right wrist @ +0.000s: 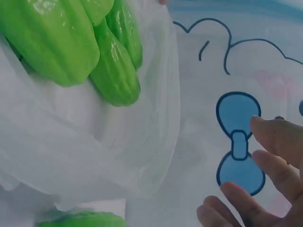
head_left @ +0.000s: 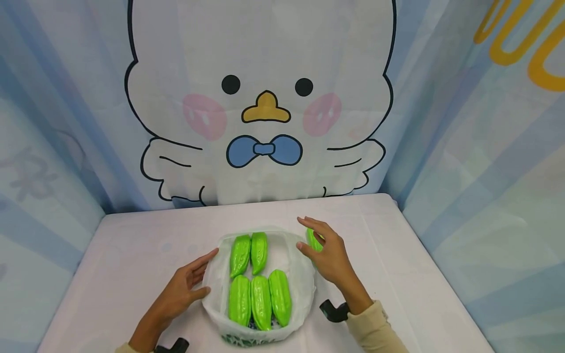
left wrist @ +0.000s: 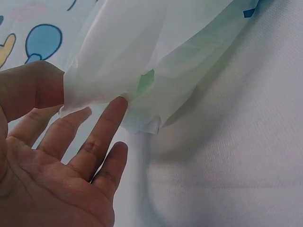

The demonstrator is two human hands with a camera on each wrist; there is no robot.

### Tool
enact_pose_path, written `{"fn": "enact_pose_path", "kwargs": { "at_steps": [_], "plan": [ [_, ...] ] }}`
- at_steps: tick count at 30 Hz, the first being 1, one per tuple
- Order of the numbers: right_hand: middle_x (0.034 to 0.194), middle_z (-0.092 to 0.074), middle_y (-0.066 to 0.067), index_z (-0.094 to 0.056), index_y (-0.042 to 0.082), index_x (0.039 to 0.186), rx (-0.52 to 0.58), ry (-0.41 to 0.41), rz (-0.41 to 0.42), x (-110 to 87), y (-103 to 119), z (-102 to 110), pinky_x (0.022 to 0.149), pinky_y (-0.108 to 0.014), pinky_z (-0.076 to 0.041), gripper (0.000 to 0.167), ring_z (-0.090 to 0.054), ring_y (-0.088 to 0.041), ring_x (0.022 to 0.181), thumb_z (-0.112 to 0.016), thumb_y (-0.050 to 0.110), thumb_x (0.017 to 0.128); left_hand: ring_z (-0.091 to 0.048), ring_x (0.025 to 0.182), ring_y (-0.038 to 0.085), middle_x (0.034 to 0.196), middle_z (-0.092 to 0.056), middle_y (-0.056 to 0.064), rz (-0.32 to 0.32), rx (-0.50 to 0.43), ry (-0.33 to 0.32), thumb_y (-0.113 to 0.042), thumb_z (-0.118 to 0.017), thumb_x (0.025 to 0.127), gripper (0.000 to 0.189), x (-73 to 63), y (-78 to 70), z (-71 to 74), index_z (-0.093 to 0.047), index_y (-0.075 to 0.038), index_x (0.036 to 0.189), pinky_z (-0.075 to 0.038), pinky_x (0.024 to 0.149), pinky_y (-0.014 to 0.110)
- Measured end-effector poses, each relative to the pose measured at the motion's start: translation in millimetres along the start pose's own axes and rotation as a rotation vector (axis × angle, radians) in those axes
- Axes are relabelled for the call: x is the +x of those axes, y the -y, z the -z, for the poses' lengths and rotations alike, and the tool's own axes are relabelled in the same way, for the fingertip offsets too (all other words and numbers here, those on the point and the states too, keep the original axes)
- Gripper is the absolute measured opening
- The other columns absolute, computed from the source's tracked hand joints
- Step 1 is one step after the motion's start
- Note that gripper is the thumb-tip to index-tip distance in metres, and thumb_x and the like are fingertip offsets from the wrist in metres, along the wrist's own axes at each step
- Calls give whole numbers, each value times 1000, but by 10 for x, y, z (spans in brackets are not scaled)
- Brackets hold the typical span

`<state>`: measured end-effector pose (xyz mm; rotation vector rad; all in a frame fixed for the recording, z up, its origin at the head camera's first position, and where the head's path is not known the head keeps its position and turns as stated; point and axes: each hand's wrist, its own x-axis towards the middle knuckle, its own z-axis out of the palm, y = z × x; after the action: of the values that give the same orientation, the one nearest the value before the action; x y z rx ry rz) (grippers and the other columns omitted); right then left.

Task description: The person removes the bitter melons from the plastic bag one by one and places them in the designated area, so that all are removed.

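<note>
A white plastic bag (head_left: 304,294) with its mouth folded wide stands at the front middle of the table. Inside lie several glossy green peppers (head_left: 261,301), two at the far side and three nearer. My left hand (head_left: 178,292) is at the bag's left side; in the left wrist view its extended fingers (left wrist: 106,125) meet the thin plastic. Over the bag's right rim hovers my right hand (head_left: 328,252), thumb and fingers spread, nothing between them. Another green pepper (head_left: 312,240) lies on the table beyond that hand, partly hidden by it.
The table (head_left: 375,235) has a white cloth. Behind it hangs a curtain (head_left: 265,49) with a cartoon bird, and blue-white curtains (head_left: 481,162) stand at both sides. Black wrist devices (head_left: 334,311) sit by both wrists.
</note>
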<state>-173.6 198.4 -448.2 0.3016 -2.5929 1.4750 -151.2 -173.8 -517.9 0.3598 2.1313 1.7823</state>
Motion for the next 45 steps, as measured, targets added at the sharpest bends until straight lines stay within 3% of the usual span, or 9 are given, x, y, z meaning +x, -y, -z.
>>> {"fn": "enact_pose_path", "kwargs": {
  "at_steps": [10,13,17,20,30,45],
  "plan": [
    [155,-57,-1,-64,25,148,30,106,51,-59,136,-305,123,-48,-42,60,-50,-26,150,-82,11,93,-44,154,39,170,-40,15,13,4,-16,-4,-76,91,90,2,28,5,-33,-18,168,-45,114,17],
    [154,-59,-1,-65,23,148,40,139,58,-61,158,-387,123,-49,-43,58,-53,-25,147,-81,12,93,-44,154,39,170,-40,14,23,-5,-21,-4,-77,90,90,6,40,3,-34,-19,168,-46,119,26],
    [151,-61,-2,-65,21,147,35,174,57,-49,147,-484,122,-48,-45,57,-54,-26,146,-81,11,93,-42,156,39,171,-39,12,41,-19,-22,-2,-77,90,90,15,47,-4,-35,-20,168,-39,126,49],
    [150,-62,-4,-66,18,147,9,189,54,-37,108,-550,120,-48,-47,56,-55,-27,145,-81,12,93,-41,156,39,172,-38,12,50,-23,-24,-1,-76,90,90,16,39,-10,-35,-20,168,-35,126,56],
    [150,-61,-12,-66,16,146,-41,254,42,85,-44,-733,116,-56,-50,51,-56,-35,143,-79,14,96,-39,157,38,172,-37,12,40,-14,-27,-1,-76,90,90,13,41,-13,-34,-19,168,-36,126,54],
    [150,-59,-16,-67,14,145,-179,339,-14,326,-97,-921,109,-49,-57,54,-58,-36,139,-81,16,94,-41,156,39,171,-38,13,45,-9,-38,0,-77,89,91,5,12,-6,-34,-18,168,-38,126,50]
  ]
}}
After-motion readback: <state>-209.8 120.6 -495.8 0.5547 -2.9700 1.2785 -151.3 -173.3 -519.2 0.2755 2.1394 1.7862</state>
